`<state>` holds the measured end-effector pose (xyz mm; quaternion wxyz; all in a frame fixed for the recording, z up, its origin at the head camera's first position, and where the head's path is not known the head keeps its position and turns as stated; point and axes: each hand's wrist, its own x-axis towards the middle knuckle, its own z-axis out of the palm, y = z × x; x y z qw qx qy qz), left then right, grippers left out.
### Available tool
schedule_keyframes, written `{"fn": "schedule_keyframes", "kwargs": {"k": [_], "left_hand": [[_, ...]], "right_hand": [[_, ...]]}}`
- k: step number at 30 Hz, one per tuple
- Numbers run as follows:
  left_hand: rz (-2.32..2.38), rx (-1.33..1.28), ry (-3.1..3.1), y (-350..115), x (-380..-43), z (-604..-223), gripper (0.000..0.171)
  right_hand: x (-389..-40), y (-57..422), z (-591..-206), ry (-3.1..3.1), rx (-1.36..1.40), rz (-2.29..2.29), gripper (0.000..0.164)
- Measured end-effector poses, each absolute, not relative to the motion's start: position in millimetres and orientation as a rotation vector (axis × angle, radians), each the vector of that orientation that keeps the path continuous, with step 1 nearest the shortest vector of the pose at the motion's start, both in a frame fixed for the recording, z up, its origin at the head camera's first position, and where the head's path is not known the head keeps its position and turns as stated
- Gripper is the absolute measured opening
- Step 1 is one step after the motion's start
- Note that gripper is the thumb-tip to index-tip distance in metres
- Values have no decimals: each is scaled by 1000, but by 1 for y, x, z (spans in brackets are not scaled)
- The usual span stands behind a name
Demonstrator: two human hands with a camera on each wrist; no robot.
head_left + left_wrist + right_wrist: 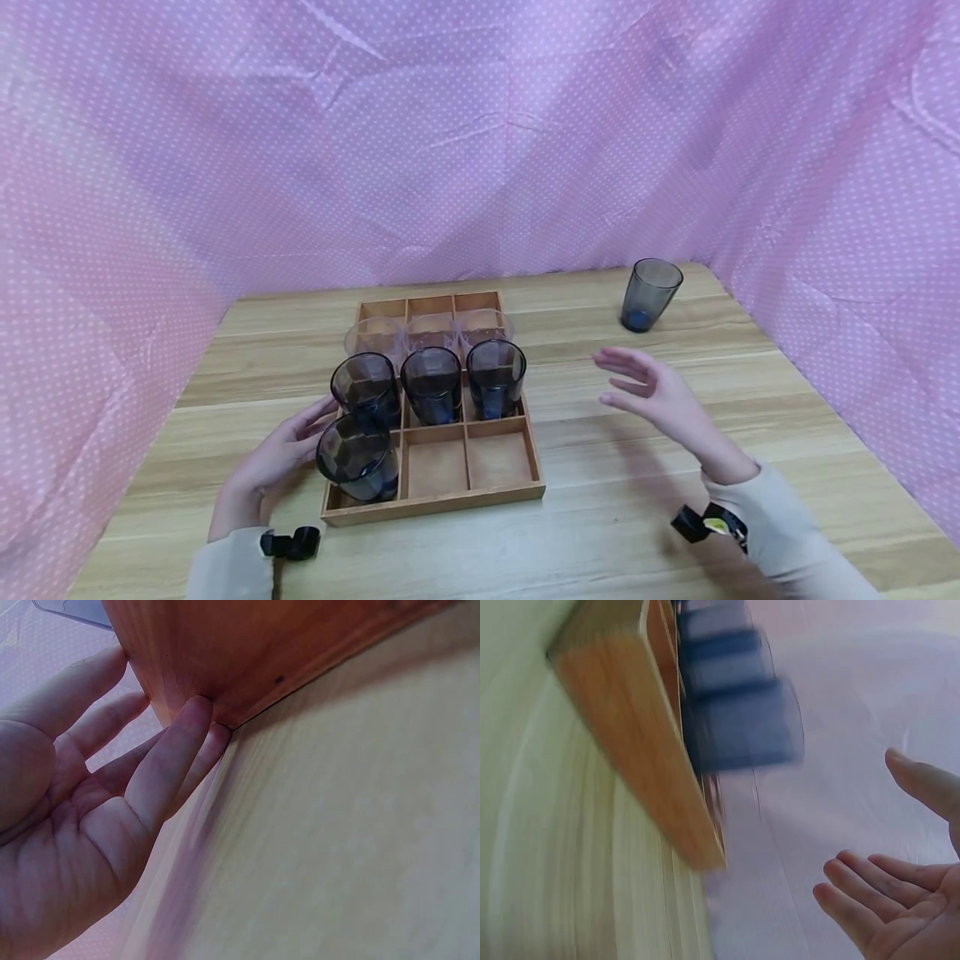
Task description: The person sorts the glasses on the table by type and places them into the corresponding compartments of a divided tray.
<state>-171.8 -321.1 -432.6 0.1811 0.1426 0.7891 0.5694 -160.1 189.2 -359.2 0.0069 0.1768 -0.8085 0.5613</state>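
A wooden divided tray lies on the table with tumblers in its compartments. My left hand is at its left side; in the left wrist view the fingertips touch the wooden side wall, fingers nearly straight. Three smoky dark tumblers form a row across the tray, the right one nearest my right hand. Another dark tumbler occupies the front-left compartment. My right hand hovers right of the tray, fingers spread and holding nothing. Beyond it, a single dark tumbler stands on the table.
Behind the dark row, three clear tumblers sit in the tray. The two other front compartments show bare wood. Pink dotted cloth hangs around the back and sides of the wood-grain table.
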Motion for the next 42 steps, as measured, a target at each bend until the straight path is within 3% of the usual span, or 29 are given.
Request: {"fn": "schedule_keyframes", "kwargs": {"k": [11, 21, 30, 42], "left_hand": [[1613, 392, 2219, -319, -172, -431, 69], [1643, 409, 2192, -319, -171, -432, 69], [1627, 406, 2210, -320, -171, -432, 69], [1638, 410, 2196, -320, -170, -429, 69]], "right_hand": [[-171, 232, -363, -2470, 357, 1678, 55], [-186, 259, -369, -2481, 54, 1576, 65], [-220, 267, -371, -2509, -285, 1470, 77], [-271, 276, -378, -2519, -357, 1390, 89]]}}
